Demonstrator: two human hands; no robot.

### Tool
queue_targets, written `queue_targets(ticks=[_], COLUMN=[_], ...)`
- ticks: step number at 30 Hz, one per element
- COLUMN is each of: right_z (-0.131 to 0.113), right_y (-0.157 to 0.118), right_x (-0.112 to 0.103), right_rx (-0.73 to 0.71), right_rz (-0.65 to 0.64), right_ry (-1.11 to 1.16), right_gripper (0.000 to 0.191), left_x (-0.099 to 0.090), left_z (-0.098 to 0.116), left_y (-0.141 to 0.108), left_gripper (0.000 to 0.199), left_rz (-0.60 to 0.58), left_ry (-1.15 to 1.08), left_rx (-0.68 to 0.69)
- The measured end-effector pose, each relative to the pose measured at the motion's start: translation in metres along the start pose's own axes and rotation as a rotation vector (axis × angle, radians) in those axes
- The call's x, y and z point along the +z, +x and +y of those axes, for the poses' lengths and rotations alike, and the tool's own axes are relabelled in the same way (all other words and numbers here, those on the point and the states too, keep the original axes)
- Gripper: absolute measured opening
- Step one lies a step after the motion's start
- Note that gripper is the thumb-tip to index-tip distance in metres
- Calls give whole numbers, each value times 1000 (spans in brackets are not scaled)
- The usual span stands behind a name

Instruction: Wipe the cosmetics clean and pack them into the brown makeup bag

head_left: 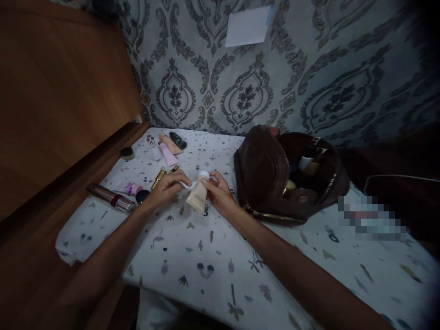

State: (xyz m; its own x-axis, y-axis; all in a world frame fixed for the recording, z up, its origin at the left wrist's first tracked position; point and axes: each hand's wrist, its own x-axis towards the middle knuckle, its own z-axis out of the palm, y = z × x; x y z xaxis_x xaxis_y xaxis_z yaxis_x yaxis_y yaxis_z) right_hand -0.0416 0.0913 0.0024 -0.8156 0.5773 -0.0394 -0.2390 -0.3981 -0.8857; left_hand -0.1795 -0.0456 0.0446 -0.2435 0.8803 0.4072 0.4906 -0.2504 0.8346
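My right hand (221, 194) holds a cream-coloured squeeze tube (198, 196) with a white cap (203, 174), its flat end tilted down and left. Between the fingers of my left hand (167, 188) is a small white piece (189, 186) that reaches to the tube's side below the cap; its exact kind is unclear. Just beyond the left hand lies a gold tube (158, 179), perhaps a lipstick. A round dark-lidded pot (142, 196) sits beside my left wrist.
An open brown cosmetic bag (263, 174) stands right of my hands, with several items inside. A pink tube (168, 154), a peach tube (171, 143) and a dark green bottle (178, 140) lie at the back. A brown cylinder (110, 197) lies along the left edge.
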Motion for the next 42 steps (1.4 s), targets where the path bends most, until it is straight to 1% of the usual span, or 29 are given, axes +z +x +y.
queue_targets(ticks=[3,6,9,13,17,21,24,29,33,37,39,42], right_z=[0,3,6,7,4,3,2,0,-1,-2,-2,0], right_y=[-1,-1,1,1,1,2,2,4,5,4,3,2], right_x=[1,0,-3,-4,-4,-4,-4,-5,-6,-6,-6,-6], right_rx=[11,-10,-28,-13,18,45,18,-30,-57,-39,-18,1], right_rz=[-39,-96,-128,-134,-106,-98,-43,75,105,96,58,-43], right_ry=[-27,-58,-79,-69,-48,-43,-9,14,3,6,-4,-36], right_gripper=[57,52,46,47,58,48,43,40,40,41,42,45], left_x=[4,9,11,10,6,1,-2,-5,-6,-4,-3,1], left_z=[-2,-7,-11,-11,-7,-5,-4,-2,-1,0,-1,-4], left_y=[-1,-2,-3,-3,-4,-4,-3,-2,-3,-4,-4,-3], left_gripper=[20,23,26,28,27,23,22,21,20,20,20,23], left_rz=[38,103,123,51,-29,-79,-105,-155,-202,-218,-193,-117], left_ry=[33,74,119,133,98,64,65,115,127,157,158,138], left_rx=[-5,-19,-13,21,30,58,55,31,9,-11,2,22])
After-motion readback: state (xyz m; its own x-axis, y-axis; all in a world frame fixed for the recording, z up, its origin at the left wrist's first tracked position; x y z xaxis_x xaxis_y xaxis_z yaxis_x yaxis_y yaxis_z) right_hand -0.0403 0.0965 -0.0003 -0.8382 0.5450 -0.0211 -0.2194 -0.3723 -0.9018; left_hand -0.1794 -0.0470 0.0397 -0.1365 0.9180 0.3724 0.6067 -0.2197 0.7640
